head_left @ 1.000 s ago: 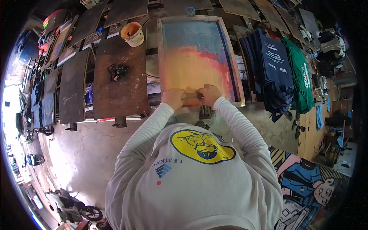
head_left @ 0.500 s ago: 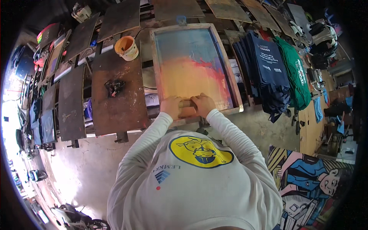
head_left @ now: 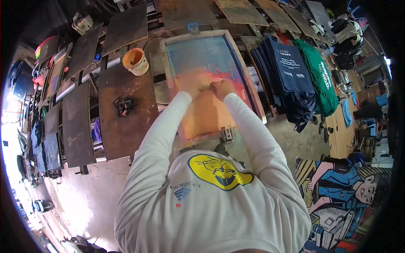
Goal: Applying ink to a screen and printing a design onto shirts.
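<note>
A wood-framed printing screen (head_left: 231,46) lies in front of me, its mesh stained blue-grey at the far end and orange, yellow and red toward me. My left hand (head_left: 192,87) and my right hand (head_left: 222,88) are both closed around a squeegee (head_left: 206,87), about halfway up the mesh. Only a short stretch of its handle shows between the hands; the blade is hidden. The left hand is somewhat blurred. A metal clamp (head_left: 228,135) sits at the screen's near edge.
To the left stands an orange-lined bucket (head_left: 136,62) on a dark board (head_left: 126,139), with a crumpled black lump (head_left: 124,106) nearer me. Stacks of navy bags (head_left: 291,71) and green bags (head_left: 318,80) lie right of the screen. A blue-topped clamp (head_left: 193,28) is at its far edge.
Both hands have moved away from me with the squeegee, from the screen's near end to about its middle. My arms are straighter, and the near-edge clamp has come into view.
</note>
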`<state>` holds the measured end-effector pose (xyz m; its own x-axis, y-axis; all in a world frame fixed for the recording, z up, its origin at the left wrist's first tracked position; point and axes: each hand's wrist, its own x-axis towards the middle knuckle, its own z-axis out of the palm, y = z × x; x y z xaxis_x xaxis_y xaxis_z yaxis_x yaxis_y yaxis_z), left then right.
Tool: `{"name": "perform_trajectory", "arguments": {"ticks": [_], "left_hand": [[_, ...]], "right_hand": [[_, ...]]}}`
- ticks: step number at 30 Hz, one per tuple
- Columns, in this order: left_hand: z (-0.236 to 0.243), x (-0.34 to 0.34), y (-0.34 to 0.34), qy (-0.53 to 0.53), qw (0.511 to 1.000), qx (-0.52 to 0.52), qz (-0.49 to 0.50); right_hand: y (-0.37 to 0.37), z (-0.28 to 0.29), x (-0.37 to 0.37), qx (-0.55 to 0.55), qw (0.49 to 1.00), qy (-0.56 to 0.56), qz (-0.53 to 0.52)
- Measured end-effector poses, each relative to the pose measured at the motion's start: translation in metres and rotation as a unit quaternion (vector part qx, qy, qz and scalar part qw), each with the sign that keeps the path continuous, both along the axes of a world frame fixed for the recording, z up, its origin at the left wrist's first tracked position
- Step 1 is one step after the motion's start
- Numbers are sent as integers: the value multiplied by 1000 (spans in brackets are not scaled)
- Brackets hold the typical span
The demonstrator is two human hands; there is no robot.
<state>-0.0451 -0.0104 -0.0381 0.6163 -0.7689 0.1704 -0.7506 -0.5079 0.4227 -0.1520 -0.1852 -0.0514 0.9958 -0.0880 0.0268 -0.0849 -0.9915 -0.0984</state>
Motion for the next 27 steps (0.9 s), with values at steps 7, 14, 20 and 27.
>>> {"name": "perform_trajectory", "arguments": {"ticks": [7, 14, 20, 27], "left_hand": [[-32, -67, 54, 12, 999, 27, -16], [-14, -111, 84, 67, 998, 17, -8], [9, -107, 78, 105, 988, 100, -46], [34, -98, 94, 271, 924, -265, 49]], "right_hand": [[49, 5, -79, 65, 998, -4, -26], [77, 13, -119, 96, 995, 16, 15], [75, 22, -126, 124, 992, 19, 6], [51, 26, -152, 281, 948, -70, -135]]}}
